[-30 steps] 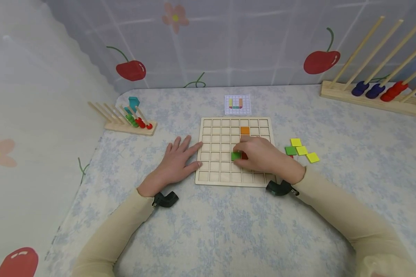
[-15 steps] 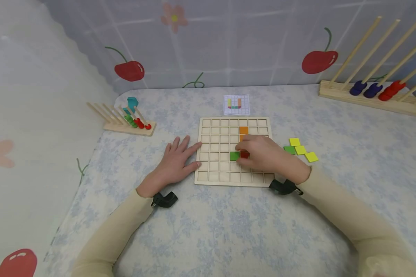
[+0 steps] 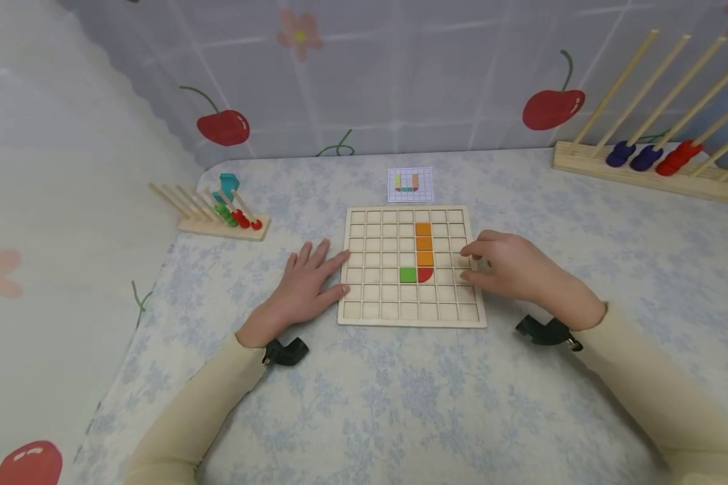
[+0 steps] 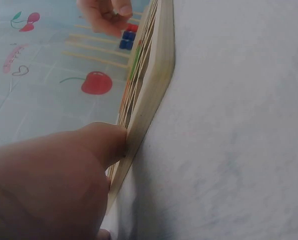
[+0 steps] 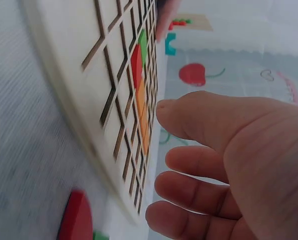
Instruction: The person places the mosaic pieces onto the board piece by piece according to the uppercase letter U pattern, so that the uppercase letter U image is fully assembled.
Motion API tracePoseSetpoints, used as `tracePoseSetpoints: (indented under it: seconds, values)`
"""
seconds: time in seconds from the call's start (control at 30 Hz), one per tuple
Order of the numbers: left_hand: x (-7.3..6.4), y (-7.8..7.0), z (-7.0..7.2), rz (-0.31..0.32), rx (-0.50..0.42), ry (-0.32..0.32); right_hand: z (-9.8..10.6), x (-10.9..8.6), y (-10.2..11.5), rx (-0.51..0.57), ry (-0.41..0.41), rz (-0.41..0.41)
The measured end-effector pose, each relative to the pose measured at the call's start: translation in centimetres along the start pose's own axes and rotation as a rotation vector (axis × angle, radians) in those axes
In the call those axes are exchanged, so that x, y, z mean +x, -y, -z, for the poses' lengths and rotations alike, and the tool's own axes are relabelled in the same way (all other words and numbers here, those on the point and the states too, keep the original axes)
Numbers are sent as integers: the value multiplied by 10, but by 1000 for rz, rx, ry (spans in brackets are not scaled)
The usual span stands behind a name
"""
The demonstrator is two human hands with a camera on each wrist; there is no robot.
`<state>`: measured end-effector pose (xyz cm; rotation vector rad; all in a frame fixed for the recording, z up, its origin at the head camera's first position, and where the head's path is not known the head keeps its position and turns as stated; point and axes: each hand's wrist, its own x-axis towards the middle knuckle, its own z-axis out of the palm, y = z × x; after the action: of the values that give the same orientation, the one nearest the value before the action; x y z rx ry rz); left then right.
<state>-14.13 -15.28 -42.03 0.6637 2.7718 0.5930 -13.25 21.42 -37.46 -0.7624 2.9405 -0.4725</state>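
Observation:
A wooden grid board (image 3: 376,311) lies on the table. Three orange tiles (image 3: 424,243) form a column in it, with a rounded red tile (image 3: 425,274) directly below and a green tile (image 3: 408,275) left of the red one. My left hand (image 3: 306,286) lies spread, its thumb and forefinger touching the board's left edge. Over the right edge hovers my right hand (image 3: 516,269), thumb and fingers apart and nothing between them. Beneath it, the right wrist view shows a loose red tile (image 5: 76,218) and a green corner; the hand hides the loose tiles in the head view.
A printed pattern card (image 3: 410,184) lies behind the board. A small peg abacus (image 3: 221,228) with a teal piece (image 3: 228,184) behind it stands at the left. At the back right is a larger peg abacus (image 3: 643,176) with blue and red beads.
My right hand has let go of the green tile and moved right, off the tiles to the board's right edge, uncovering the orange column and red tile. My left hand stays put.

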Motion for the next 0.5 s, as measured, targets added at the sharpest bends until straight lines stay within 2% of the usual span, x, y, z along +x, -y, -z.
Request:
tracePoseSetpoints:
  seconds: [0.27,0.5]
  values:
    - [1,2,-2,0,-2,3,4,-20,-25,-39,-67,-17]
    - [0,3,-2,-5,-8,-6,3,-27,-36,-33,-85,-38]
